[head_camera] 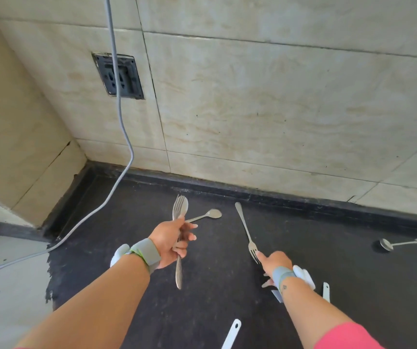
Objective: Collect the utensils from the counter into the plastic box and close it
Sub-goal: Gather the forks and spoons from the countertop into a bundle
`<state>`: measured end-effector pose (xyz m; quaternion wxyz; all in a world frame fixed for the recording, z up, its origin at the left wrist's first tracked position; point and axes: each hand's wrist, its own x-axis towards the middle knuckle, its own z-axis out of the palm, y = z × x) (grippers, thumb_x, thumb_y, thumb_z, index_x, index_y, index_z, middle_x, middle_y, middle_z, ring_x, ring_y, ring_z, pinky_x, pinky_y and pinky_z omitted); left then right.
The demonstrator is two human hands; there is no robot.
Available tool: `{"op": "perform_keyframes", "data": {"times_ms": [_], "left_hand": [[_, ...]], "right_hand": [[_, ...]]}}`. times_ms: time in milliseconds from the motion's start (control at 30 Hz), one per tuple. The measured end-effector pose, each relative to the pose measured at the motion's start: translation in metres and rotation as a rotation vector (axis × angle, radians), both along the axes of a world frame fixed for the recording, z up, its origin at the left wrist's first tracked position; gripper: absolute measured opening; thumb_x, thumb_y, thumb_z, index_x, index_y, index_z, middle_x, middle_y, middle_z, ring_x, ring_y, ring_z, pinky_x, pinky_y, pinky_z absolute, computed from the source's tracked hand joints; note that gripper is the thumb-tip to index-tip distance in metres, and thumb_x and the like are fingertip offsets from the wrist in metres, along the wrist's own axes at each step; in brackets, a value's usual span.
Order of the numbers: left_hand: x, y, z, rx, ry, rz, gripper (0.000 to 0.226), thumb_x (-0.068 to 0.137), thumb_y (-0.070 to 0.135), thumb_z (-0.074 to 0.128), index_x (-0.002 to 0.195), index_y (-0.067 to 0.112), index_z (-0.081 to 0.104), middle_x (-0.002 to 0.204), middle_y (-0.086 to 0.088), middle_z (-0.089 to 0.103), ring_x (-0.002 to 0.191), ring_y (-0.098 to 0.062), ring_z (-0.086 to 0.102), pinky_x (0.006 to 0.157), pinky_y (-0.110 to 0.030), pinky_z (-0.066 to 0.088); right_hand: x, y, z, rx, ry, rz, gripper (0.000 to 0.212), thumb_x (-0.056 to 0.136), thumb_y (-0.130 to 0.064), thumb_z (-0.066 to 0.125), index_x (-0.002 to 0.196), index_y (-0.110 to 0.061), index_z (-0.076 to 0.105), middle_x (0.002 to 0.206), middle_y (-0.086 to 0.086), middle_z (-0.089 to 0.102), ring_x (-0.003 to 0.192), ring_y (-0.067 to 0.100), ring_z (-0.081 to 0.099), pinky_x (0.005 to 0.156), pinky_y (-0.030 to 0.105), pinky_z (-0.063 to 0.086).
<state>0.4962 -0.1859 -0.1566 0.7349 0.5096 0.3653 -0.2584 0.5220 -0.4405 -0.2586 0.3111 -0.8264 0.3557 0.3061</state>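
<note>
My left hand (173,241) is shut on a steel fork and spoon (179,206) held upright together, handles hanging below the fist. Behind it a steel spoon (206,215) lies on the dark counter (227,298). A second fork (246,230) lies on the counter with its tines toward me; my right hand (275,261) touches those tines with a fingertip, the other fingers curled. Another spoon (401,243) lies far right. White plastic utensil handles lie near the front (232,333) and by my right wrist (326,292). The plastic box is not in view.
A tiled wall (278,109) backs the counter, with a black socket (118,76) at the left. A grey cable (124,137) hangs from above and runs down across the counter's left corner. A pale surface (8,285) adjoins the counter at left.
</note>
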Motion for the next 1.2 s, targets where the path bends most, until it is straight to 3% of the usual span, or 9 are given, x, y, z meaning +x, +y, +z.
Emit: {"op": "perform_keyframes", "data": {"times_ms": [67, 167, 400, 600, 733, 833, 1000, 1100, 1200], "left_hand": [[0.002, -0.001, -0.003, 0.034, -0.002, -0.043, 0.051, 0.1, 0.043, 0.032, 0.083, 0.008, 0.065, 0.052, -0.004, 0.06, 0.031, -0.007, 0.027, 0.036, -0.016, 0.021], [0.001, 0.001, -0.006, 0.066, -0.019, -0.092, 0.054, 0.1, 0.042, 0.029, 0.09, 0.005, 0.067, 0.058, -0.008, 0.068, 0.037, -0.01, 0.039, 0.039, -0.018, 0.032], [-0.003, 0.013, 0.013, 0.184, -0.161, -0.113, 0.054, 0.101, 0.038, 0.033, 0.102, -0.007, 0.062, 0.099, -0.027, 0.068, 0.07, -0.028, 0.07, 0.064, -0.031, 0.06], [0.001, 0.029, 0.014, 0.502, -0.264, -0.264, 0.041, 0.098, 0.02, 0.043, 0.064, 0.005, 0.062, 0.071, -0.011, 0.054, 0.062, -0.021, 0.049, 0.068, -0.028, 0.044], [-0.024, 0.029, 0.024, 0.191, -0.102, -0.522, 0.053, 0.103, 0.021, 0.019, 0.095, -0.01, 0.061, 0.084, -0.019, 0.071, 0.075, -0.021, 0.075, 0.061, -0.023, 0.055], [-0.043, 0.032, 0.028, 0.088, -0.053, -0.603, 0.057, 0.102, 0.03, 0.022, 0.116, -0.01, 0.06, 0.112, -0.026, 0.069, 0.097, -0.032, 0.071, 0.083, -0.035, 0.058], [-0.053, 0.045, 0.024, -0.035, -0.017, -0.473, 0.051, 0.103, 0.031, 0.026, 0.092, 0.001, 0.067, 0.071, -0.009, 0.063, 0.057, -0.017, 0.059, 0.07, -0.032, 0.057], [-0.053, 0.054, 0.014, -0.029, 0.012, -0.326, 0.039, 0.101, 0.029, 0.031, 0.077, 0.012, 0.056, 0.052, 0.002, 0.041, 0.04, -0.009, 0.033, 0.043, -0.019, 0.034], [-0.049, 0.066, 0.002, -0.046, 0.037, -0.197, 0.037, 0.1, 0.032, 0.032, 0.068, 0.018, 0.043, 0.047, 0.006, 0.034, 0.036, -0.007, 0.023, 0.04, -0.017, 0.015]], "right_hand": [[0.001, 0.004, -0.004, 0.189, 0.033, -0.089, 0.034, 0.093, -0.024, 0.056, 0.076, 0.005, 0.053, 0.058, 0.017, 0.068, 0.039, 0.026, 0.067, 0.029, 0.016, 0.041], [-0.004, 0.015, 0.002, 0.354, 0.038, -0.169, 0.037, 0.101, -0.011, 0.04, 0.066, -0.002, 0.047, 0.041, 0.008, 0.058, 0.019, 0.01, 0.051, 0.021, 0.006, 0.022], [-0.011, 0.019, 0.054, 0.181, -0.397, 0.0, 0.013, 0.092, -0.002, 0.041, 0.088, -0.007, 0.052, 0.076, 0.021, 0.062, 0.04, 0.027, 0.059, 0.032, 0.027, 0.051], [-0.016, 0.042, 0.101, 0.259, -0.602, 0.363, 0.031, 0.095, -0.007, 0.045, 0.069, -0.022, 0.055, 0.053, 0.009, 0.056, 0.033, 0.016, 0.049, 0.038, 0.023, 0.045], [-0.016, 0.072, 0.117, 0.377, -0.648, 0.5, 0.032, 0.094, -0.009, 0.051, 0.063, -0.017, 0.052, 0.047, 0.002, 0.053, 0.034, 0.013, 0.047, 0.04, 0.023, 0.041], [-0.013, 0.095, 0.122, 0.418, -0.643, 0.525, 0.037, 0.093, -0.013, 0.054, 0.057, -0.015, 0.049, 0.046, 0.002, 0.053, 0.035, 0.014, 0.045, 0.041, 0.022, 0.041], [-0.002, 0.128, 0.12, 0.507, -0.592, 0.527, 0.038, 0.095, -0.013, 0.051, 0.057, -0.012, 0.051, 0.046, 0.002, 0.053, 0.03, 0.01, 0.043, 0.039, 0.021, 0.039], [0.009, 0.143, 0.113, 0.608, -0.524, 0.452, 0.036, 0.1, -0.015, 0.043, 0.066, -0.009, 0.054, 0.05, 0.002, 0.06, 0.031, 0.01, 0.048, 0.039, 0.022, 0.04], [0.025, 0.146, 0.097, 0.681, -0.434, 0.258, 0.031, 0.102, -0.02, 0.037, 0.087, -0.007, 0.061, 0.068, 0.01, 0.066, 0.042, 0.014, 0.057, 0.04, 0.021, 0.048]]}}
